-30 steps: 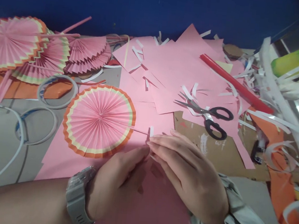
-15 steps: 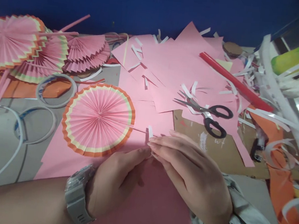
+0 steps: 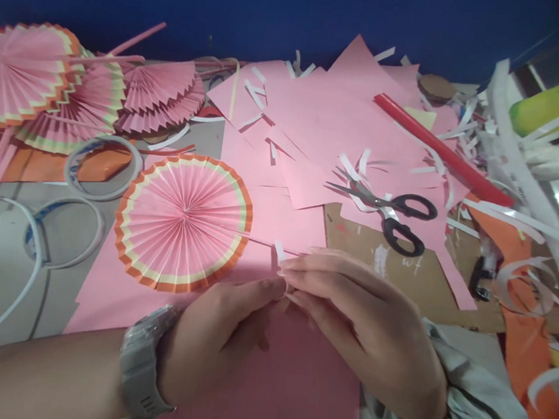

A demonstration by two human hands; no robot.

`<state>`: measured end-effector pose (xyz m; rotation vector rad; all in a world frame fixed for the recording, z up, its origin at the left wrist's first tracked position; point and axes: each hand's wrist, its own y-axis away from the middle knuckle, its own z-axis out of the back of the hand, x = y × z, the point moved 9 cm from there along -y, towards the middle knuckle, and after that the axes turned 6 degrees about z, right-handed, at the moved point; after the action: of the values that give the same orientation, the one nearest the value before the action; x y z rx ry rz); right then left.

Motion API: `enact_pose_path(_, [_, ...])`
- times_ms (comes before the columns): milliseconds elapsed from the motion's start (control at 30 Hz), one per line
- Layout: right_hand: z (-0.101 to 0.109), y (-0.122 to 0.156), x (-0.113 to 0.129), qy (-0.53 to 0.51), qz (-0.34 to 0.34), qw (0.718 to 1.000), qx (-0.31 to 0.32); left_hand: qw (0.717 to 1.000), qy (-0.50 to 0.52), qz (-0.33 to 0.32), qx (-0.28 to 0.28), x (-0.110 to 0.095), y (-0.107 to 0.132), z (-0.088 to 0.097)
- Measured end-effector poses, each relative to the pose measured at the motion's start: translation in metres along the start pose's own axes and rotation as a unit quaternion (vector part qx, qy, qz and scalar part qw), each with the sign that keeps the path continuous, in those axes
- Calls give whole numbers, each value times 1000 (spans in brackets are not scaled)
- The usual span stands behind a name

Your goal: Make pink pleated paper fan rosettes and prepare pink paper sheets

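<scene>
My left hand (image 3: 220, 335), with a grey watch (image 3: 143, 364) on its wrist, is closed, thumb against curled fingers. Its fingertips meet those of my right hand (image 3: 367, 330), whose fingers are bent together in a pinch. A short white strip (image 3: 279, 252) sticks up at the meeting fingertips; its lower part is hidden. Beneath my hands lies a pink paper sheet (image 3: 291, 395). Just left of them rests a round pleated paper fan (image 3: 184, 223), pink with a cream and orange rim. Black-handled scissors (image 3: 383, 206) lie beyond my right hand, blades apart.
Two tape rolls (image 3: 137, 169) and a white cord (image 3: 24, 297) are at the left. Several more pleated fans (image 3: 18, 76) are piled at the back left. Pink sheets (image 3: 307, 126), a red strip (image 3: 438, 146) and white scraps cover the back. Orange paper (image 3: 525, 352) lies at the right.
My right hand has shifted slightly right, and its fingers are bent a little more. My left hand stays nearly in place. The white strip's visible end sits slightly lower.
</scene>
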<state>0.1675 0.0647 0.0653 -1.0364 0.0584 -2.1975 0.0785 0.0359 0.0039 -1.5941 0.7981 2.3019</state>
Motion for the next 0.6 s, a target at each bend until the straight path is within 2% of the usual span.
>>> enact_pose_path(167, [0, -1, -1, 14, -1, 1000, 16, 1000, 14, -6, 5, -5, 1, 1])
enact_pose_path(333, [-3, -1, -1, -4, 6, 1000, 29, 999, 23, 23, 15, -2, 1, 0])
enact_pose_path(600, [-1, -2, 2, 17, 22, 999, 26, 998, 42, 47, -11, 3, 2, 2])
